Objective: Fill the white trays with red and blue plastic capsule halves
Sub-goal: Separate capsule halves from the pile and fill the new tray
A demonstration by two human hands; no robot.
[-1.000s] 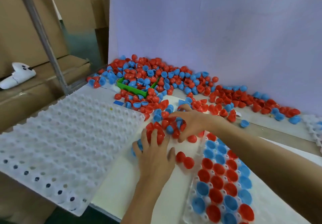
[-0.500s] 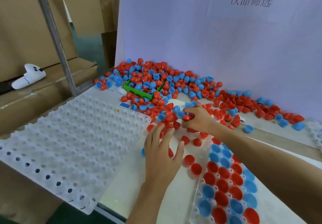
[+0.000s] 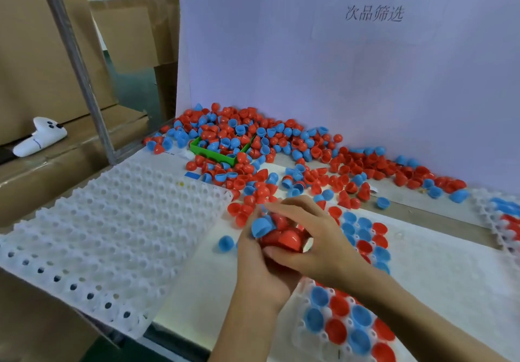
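My left hand point(image 3: 260, 274) and my right hand point(image 3: 315, 237) are cupped together above the table, holding a bunch of red and blue capsule halves point(image 3: 281, 233) between them. A big pile of loose red and blue halves point(image 3: 281, 147) lies against the back wall. Under my right forearm sits a white tray point(image 3: 427, 271) whose left columns hold red and blue halves. An empty white tray point(image 3: 112, 229) with rows of round holes lies at the left. One blue half point(image 3: 226, 243) rests alone on the table beside my left hand.
A green bin point(image 3: 218, 154) sits half buried in the pile. Another white tray point(image 3: 501, 218) with a few halves shows at the right edge. A white controller point(image 3: 39, 136) lies on cardboard boxes at left, behind a slanted metal post point(image 3: 84, 80).
Both hands raked halves out of the pile toward me, then came together and lifted, now cupping a bunch. The camera has tilted up.
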